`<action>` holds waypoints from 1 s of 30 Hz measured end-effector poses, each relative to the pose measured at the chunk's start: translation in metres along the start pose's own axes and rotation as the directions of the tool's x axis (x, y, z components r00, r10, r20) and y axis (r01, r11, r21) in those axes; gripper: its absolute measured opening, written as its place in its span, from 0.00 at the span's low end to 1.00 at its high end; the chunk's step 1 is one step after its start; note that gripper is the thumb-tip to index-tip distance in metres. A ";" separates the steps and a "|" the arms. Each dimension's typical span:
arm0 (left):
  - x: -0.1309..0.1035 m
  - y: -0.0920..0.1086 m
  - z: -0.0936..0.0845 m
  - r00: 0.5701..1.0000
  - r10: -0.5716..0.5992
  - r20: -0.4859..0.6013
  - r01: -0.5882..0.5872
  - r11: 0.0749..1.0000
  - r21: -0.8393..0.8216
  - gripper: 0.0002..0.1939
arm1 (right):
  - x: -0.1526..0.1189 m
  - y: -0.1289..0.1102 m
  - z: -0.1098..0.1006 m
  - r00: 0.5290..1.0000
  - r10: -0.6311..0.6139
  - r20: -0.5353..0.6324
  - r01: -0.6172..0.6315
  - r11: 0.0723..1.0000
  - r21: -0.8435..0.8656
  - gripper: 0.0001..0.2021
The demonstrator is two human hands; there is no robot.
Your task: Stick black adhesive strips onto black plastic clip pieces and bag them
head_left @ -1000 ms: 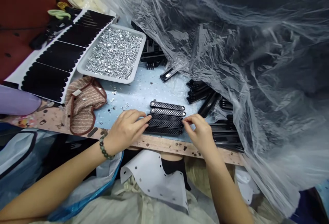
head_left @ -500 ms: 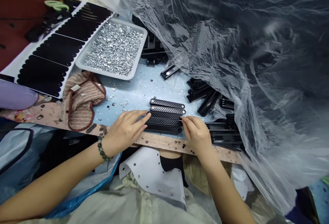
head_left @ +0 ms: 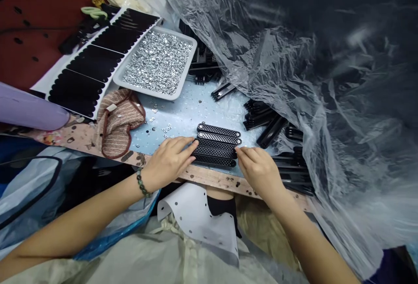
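Note:
Several slim black bars with a cross-hatched texture lie side by side near the table's front edge. Bright metal washers show at the ends of the two far bars. My left hand has its thumb and fingers closed around the left ends of the nearer bars. At their right ends, my right hand holds thumb and fingertips together in a pinch; whatever is between them is too small to make out. Loose washers are scattered left of the bars on the blue tabletop.
A white tray of small metal washers stands behind, beside black scalloped sheets. A brown striped cloth lies left, near a purple cylinder. More black parts lie right, partly under clear plastic sheeting.
The whole view has shifted, so most things sit slightly farther right. Both hands stay at the ends of the bars, with little visible movement against them.

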State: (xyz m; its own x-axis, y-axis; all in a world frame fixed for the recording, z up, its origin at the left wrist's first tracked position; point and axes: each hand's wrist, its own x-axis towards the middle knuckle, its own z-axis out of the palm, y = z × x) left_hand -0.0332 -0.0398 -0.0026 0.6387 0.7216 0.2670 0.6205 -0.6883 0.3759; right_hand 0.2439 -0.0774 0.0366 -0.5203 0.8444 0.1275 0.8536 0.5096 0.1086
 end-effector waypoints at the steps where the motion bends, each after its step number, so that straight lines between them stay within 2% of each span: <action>1: 0.000 0.000 0.000 1.000 -0.002 -0.005 0.002 1.000 -0.003 0.18 | 0.001 0.001 0.000 1.000 0.002 -0.003 -0.002 1.000 0.006 0.12; 3: 0.000 0.001 0.000 1.000 -0.002 -0.016 0.002 1.000 -0.012 0.18 | 0.001 0.006 -0.001 0.999 -0.030 0.018 0.029 0.999 0.018 0.13; 6: 0.001 0.001 0.000 1.000 0.001 -0.021 -0.001 1.000 -0.011 0.18 | 0.001 0.016 -0.004 0.986 -0.141 0.091 0.135 0.988 0.070 0.16; 9: 0.003 0.001 0.001 1.000 0.010 -0.028 -0.010 1.000 0.013 0.19 | 0.002 0.024 -0.003 0.982 -0.179 0.055 0.171 0.978 0.123 0.13; 13: 0.002 0.003 0.001 0.999 0.021 -0.045 -0.020 0.999 0.040 0.19 | 0.006 0.010 0.005 0.997 -0.003 -0.080 0.010 0.995 0.098 0.09; 17: -0.001 0.007 0.001 0.999 0.016 -0.036 -0.014 0.998 0.053 0.20 | 0.004 -0.022 0.008 0.987 0.153 -0.044 -0.154 0.988 -0.017 0.13; 20: -0.004 0.008 0.001 1.000 0.001 -0.017 -0.001 0.999 0.046 0.21 | -0.001 -0.035 0.004 0.983 0.184 -0.018 -0.184 0.982 -0.041 0.16; 23: -0.005 0.009 0.002 1.000 0.006 -0.016 -0.005 0.998 0.059 0.21 | -0.001 -0.032 0.001 0.981 0.193 -0.002 -0.193 0.981 0.010 0.15; 27: -0.005 0.009 0.002 1.000 0.015 -0.024 -0.013 0.995 0.096 0.21 | 0.008 -0.017 0.001 0.961 0.277 -0.025 -0.268 0.946 0.181 0.11; 30: -0.005 0.009 0.002 0.999 0.018 -0.037 -0.014 0.995 0.094 0.21 | 0.017 -0.012 0.003 0.944 0.328 -0.042 -0.312 0.927 0.209 0.11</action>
State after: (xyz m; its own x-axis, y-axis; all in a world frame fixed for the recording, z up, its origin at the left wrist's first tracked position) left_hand -0.0301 -0.0499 -0.0027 0.6326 0.7114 0.3061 0.6511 -0.7025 0.2871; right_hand 0.2250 -0.0688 0.0346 -0.2126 0.9571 0.1968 0.9591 0.2430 -0.1452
